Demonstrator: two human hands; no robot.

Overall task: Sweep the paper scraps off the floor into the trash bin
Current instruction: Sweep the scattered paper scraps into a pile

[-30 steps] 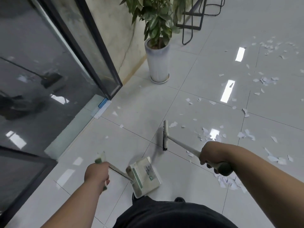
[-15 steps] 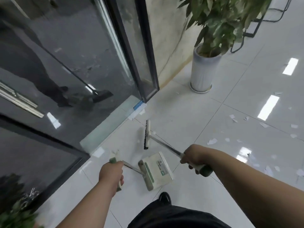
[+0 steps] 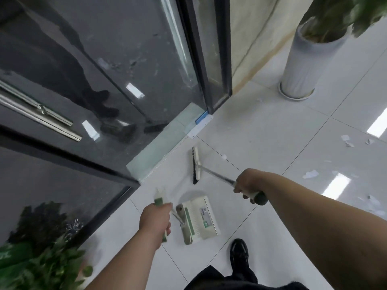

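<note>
The pale tiled floor (image 3: 261, 130) is spread wide here, with the dark glass door (image 3: 125, 59) along its left side and a white planter (image 3: 303, 63) stood by the wall at far right. Below centre, the cream dustpan (image 3: 201, 218) is carried low by the person's shoe, and its long handle is gripped in the left hand (image 3: 155, 218). Whether its lip touches the tile cannot be told through the blur.

Just beyond it, the broom (image 3: 195, 164) is set with its bristle head near the door's threshold, the shaft clenched in the right hand (image 3: 248, 184). The hands are held apart, each wrapped round its own handle. The paper scraps (image 3: 310, 174) are scattered well off to the right, and one small scrap (image 3: 224, 157) lies near the broom head. No trash bin is in view.

Strays by the door appear to be what is being gathered. For that to be done well, the bristles should be laid flat behind the near scrap and drawn toward the pan in short, low strokes. The pan's lip should be pressed down on the tile so nothing slips beneath. Light paper is easily flicked away, so a slow stroke is called for.
</note>
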